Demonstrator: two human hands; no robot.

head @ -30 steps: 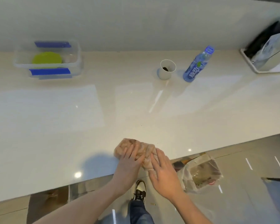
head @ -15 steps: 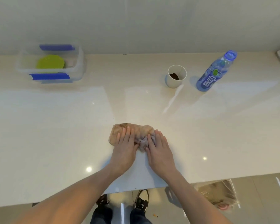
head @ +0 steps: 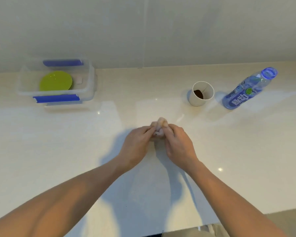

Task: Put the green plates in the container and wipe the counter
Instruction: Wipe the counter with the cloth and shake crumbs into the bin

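Both bare hands met over the middle of the pale, glossy stone counter (head: 246, 142). The left hand (head: 135, 146) and the right hand (head: 179, 146) had their fingers curled inward, gripping between them a small, bunched-up pinkish-beige cloth (head: 160, 126) — only its crumpled top showed above the fingertips. Whether the wad touched the surface could not be told, since the hands hid its underside.

Far to the left, near the wall, stood a clear rectangular plastic container (head: 91, 82) with blue clip handles on its near and far sides; the round lime-green plates (head: 55, 81) lay flat inside it, looking like a single disc from above. To the right, well apart from the hands, a white paper cup (head: 197, 101) with a dark residue at its bottom stood upright, and just beside it stood a blue-labelled clear plastic bottle (head: 246, 89) — its cap off.
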